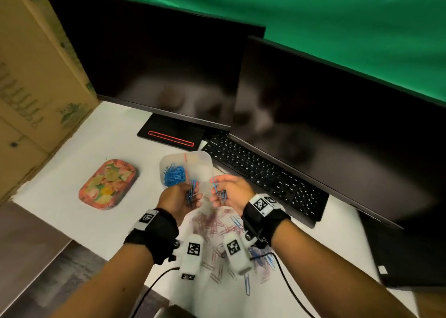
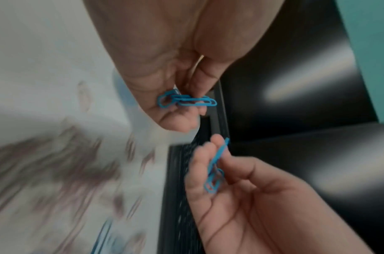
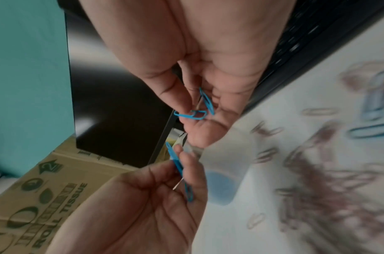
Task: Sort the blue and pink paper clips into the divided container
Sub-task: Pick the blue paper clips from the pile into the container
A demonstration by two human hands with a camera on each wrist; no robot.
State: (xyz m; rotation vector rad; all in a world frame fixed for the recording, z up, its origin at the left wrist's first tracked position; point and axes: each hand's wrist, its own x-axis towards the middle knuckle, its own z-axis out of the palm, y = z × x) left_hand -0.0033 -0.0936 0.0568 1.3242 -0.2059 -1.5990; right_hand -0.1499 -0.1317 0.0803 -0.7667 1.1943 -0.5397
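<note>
Both hands hover just in front of the translucent divided container, above a loose pile of pink and blue paper clips on the white desk. My left hand pinches a small bunch of blue clips between thumb and fingers. My right hand holds a few more blue clips the same way. The container's left compartment holds a heap of blue clips beside a red divider. What the right compartment holds cannot be made out. Both wrist views are motion-blurred.
A floral tin lies left of the container. A black keyboard sits right of it, under two dark monitors. A cardboard box walls the left side. Cables trail off the desk's near edge.
</note>
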